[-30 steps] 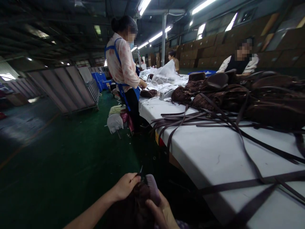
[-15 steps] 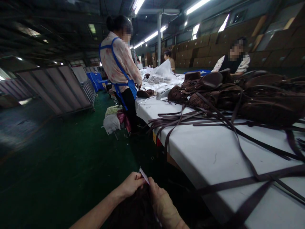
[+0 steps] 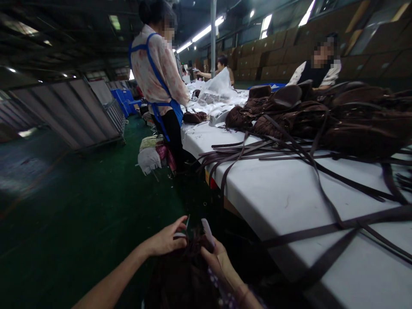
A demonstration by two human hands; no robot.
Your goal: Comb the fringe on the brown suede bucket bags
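Note:
My left hand (image 3: 170,239) and my right hand (image 3: 219,259) are at the mouth of a dark brown bag (image 3: 180,281) low in front of me. The left fingers and thumb are closed around the left edge of its gathered top, where a thin white edge and a slim, shiny upright piece show; I cannot make out what that piece is. In my right hand, the opposite edge is pinched, with a pale strip (image 3: 207,231) standing up beside it. Dark gathered material lies between the hands, and the bag's lower part is in shadow.
A white-covered table (image 3: 257,189) runs along the right, bearing a heap of brown bags (image 3: 289,111) and long dark straps (image 3: 309,236). A co-worker in a blue apron (image 3: 161,86) stands at its left side by a cloth-draped stool (image 3: 149,156). A panelled cart (image 3: 67,111) stands farther left.
My hands were close together at the bag's top and are now apart, with the mouth spread between them. The pale strip now stands by the right hand. The view has shifted slightly.

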